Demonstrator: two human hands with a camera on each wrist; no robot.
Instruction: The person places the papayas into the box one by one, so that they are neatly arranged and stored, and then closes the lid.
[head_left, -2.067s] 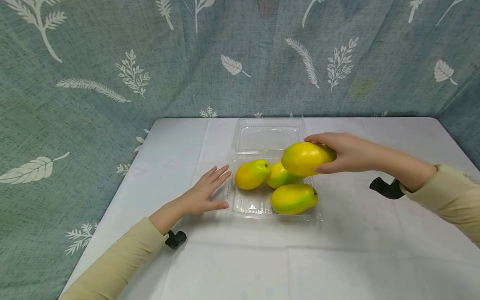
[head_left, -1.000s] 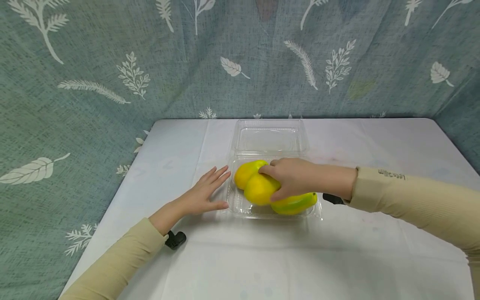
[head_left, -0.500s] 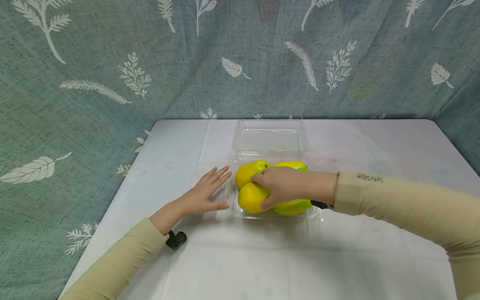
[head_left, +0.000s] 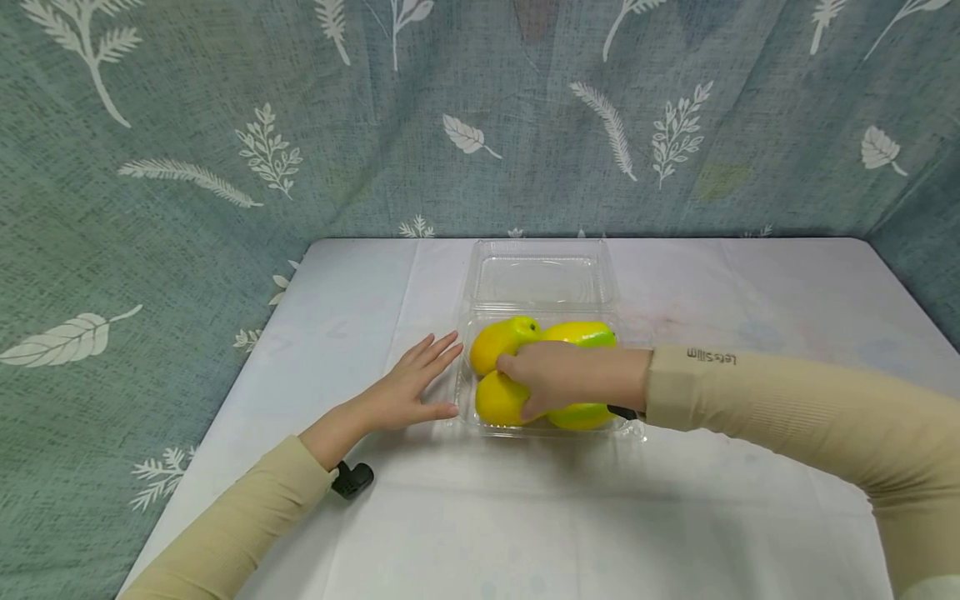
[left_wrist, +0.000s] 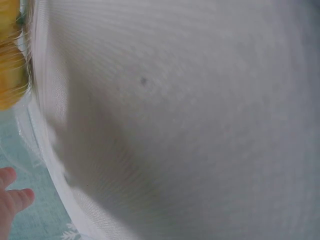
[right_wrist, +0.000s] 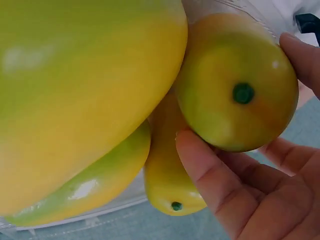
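In the head view, a clear plastic clamshell box lies open on the table, its base full of smooth yellow-green papayas. My right hand reaches over them and grips the front-left papaya. The right wrist view shows my thumb and fingers on either side of this papaya, with its green stem end toward the camera. Around it in the base sit the back-left papaya, the back-right papaya and the partly covered front-right papaya. My left hand lies with fingers spread beside the box's left edge.
The box's transparent lid is folded back toward the far table edge. A white cloth covers the table. Behind it hangs a blue-green curtain with white leaf prints. A black wrist camera sits under the left wrist.
My right hand has carried its papaya from above the back right of the base down into the front-left space. The left hand stays where it was.
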